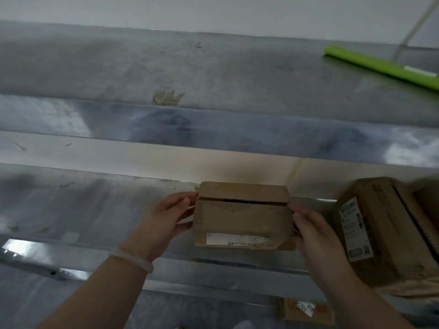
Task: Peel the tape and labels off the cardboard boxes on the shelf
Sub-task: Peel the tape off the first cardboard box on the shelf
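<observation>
Stainless-steel shelving fills the view under a white wall, and over the middle shelf (95, 205) the person holds a small cardboard box (242, 217) between both hands. The left grip (166, 217) curls its fingers and thumb around the box's left end; the right grip (313, 231) clasps the right end the same way. The box's lid stands slightly ajar, showing a dark slit, and a torn white label (235, 239) runs along its lower front face. Whether the box rests on the shelf is unclear. Just right of it sits a larger box (380, 229) with a printed label (355, 229). A green tool (380, 66) lies on the top shelf, and another labelled box (306, 309) sits below.
</observation>
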A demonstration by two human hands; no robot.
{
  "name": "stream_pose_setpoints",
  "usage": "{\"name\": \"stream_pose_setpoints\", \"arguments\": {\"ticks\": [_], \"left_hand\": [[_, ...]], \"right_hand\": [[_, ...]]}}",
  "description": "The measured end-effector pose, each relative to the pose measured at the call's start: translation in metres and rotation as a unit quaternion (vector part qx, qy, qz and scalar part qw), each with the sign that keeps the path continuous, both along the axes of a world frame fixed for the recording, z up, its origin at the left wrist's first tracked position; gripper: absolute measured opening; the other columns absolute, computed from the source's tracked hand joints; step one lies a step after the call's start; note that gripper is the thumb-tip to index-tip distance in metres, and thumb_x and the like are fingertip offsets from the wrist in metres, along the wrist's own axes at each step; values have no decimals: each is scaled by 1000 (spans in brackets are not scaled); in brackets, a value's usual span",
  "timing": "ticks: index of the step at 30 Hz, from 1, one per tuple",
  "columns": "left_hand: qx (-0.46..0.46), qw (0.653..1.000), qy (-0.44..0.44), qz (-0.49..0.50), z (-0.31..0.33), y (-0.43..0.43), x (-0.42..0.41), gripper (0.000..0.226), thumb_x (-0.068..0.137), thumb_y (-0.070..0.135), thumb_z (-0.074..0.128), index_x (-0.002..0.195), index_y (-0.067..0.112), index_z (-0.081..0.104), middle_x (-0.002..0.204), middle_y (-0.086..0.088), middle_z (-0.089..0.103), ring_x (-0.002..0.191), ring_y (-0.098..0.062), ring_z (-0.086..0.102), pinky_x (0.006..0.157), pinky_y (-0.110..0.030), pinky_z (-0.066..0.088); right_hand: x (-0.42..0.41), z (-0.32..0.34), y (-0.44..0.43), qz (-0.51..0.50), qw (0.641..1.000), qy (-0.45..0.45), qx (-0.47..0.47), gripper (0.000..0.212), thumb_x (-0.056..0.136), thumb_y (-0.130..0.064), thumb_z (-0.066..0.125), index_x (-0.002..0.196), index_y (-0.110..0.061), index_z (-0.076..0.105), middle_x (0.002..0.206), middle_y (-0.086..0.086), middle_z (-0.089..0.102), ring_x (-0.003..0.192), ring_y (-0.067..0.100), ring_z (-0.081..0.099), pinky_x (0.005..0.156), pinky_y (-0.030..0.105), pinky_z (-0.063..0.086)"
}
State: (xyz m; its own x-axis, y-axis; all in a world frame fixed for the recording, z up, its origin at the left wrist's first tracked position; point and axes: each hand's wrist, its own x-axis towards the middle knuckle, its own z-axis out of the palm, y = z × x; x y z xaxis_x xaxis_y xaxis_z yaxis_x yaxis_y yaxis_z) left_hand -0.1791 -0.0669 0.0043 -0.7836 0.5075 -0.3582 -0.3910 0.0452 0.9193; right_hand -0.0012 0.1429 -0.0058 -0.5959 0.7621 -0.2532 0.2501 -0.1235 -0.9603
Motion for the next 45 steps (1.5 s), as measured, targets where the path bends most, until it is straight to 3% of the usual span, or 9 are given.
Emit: {"name": "stream_pose_setpoints", "arguments": {"ticks": [6,12,15,19,24,33,39,42,45], "left_hand": [[46,997,-60,-25,6,1,7,35,101,22,40,102,-2,66,106,-13,70,104,-25,62,95,-41,49],[-131,969,114,-174,7,5,2,18,86,19,69,98,8,74,123,0,60,110,-16,60,97,-30,48],[-262,908,197,-261,20,11,-5,61,71,36,80,128,25,60,135,6,43,114,-10,52,93,-22,47],[-396,835,267,-273,28,35,-4,91,69,48,75,145,32,26,125,-1,33,108,-19,48,82,-24,43],[-453,822,294,-183,16,53,5,104,60,62,77,139,34,15,121,-6,38,108,-28,53,91,-40,50],[-211,922,295,-139,17,21,21,73,86,9,53,136,42,10,109,5,51,87,-17,60,71,-30,55],[-143,897,374,-188,14,-4,32,87,83,-5,48,134,52,8,127,20,40,109,14,47,78,-1,39],[-161,876,396,-221,3,-15,36,90,77,4,45,147,46,5,151,15,28,133,0,36,104,-15,36],[-141,871,405,-241,-7,-26,39,92,75,-4,44,151,36,10,157,18,17,145,-4,17,118,-32,22]], "right_hand": [[-4,13,7,42,985,48,-159,30,102,-25,45,110,-9,69,104,9,74,100,21,69,96,41,49],[-6,32,23,224,951,-174,120,11,86,-29,70,93,-23,77,109,-18,59,103,5,57,88,17,42],[-14,43,29,332,894,-231,193,41,79,-34,73,119,-40,63,119,-15,51,108,1,49,79,6,35],[-39,38,27,324,860,-285,273,85,56,-57,69,135,-33,45,127,3,51,109,17,55,89,26,48],[-52,32,10,253,858,-316,316,103,65,-62,75,143,-23,21,135,6,38,118,25,50,95,38,48],[-21,42,18,205,954,-158,151,73,87,-16,59,140,-41,15,101,-11,54,86,8,60,73,26,53],[5,35,34,155,987,10,-48,66,81,9,42,120,-42,57,110,6,65,99,23,62,83,43,51],[13,22,39,106,952,106,-268,46,75,-25,59,122,-23,63,108,10,63,99,29,54,80,40,44],[16,12,40,123,959,50,-249,58,75,-63,62,114,-20,70,108,13,67,99,29,57,77,36,44]]}}
